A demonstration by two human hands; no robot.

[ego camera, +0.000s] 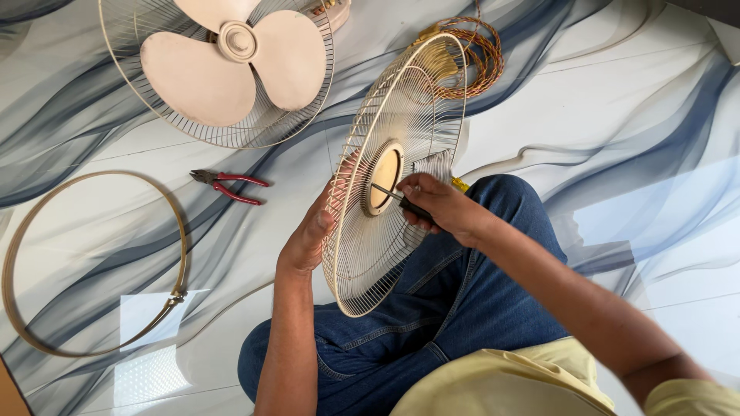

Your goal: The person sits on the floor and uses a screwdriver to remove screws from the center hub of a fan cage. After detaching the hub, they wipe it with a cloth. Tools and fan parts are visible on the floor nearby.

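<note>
A: Nearest?
B: Right hand (441,205) clenched on screwdriver (399,200), tip at centre disc of wire fan guard (401,154). Guard held upright over denim lap.
A: Left hand (312,231)?
B: Gripping guard's far side.
A: Farther out?
B: Red-handled pliers (229,186), ring band (92,262), fan with blades (223,62), copper wire coil (478,54) on floor.

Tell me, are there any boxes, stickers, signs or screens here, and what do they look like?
No boxes, signs or screens.
Round badge: middle of the fan guard held on edge over the lap; gold-tan disc with a cream ring. The right hand points a screwdriver at it; the left hand holds the guard's rim.
</note>
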